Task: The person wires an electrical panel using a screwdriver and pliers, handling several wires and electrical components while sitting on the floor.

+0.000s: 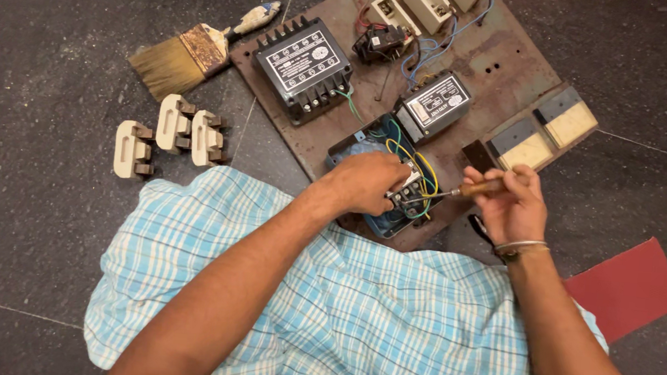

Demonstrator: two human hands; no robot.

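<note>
Gripping a screwdriver (464, 189) by its brown handle, the right hand (511, 205) is closed around it, the shaft pointing left into a small switch block (407, 199) with yellow, green and blue wires. The left hand (366, 182) lies curled over the same block, fingers closed on its top edge, pinning it in place. The block sits inside a blue open box (358, 145) at the near edge of a rusty brown mounting board (509, 62) lying on a dark speckled floor (54, 38). On the board: a large black ribbed unit (303, 66) with a white label at left, a smaller black unit (433, 103) just beyond the blue box, three cream fuse carriers (425, 1) along the far edge, two square panel meters (549, 128) at right. Off the board, to the left: a worn paintbrush (192, 51) and three loose cream fuse carriers (167, 135) side by side. A red sheet (629, 289) lies on the floor at right. A blue checked cloth (386, 323) covers the lap. Right wrist carries a metal bangle (519, 248).
</note>
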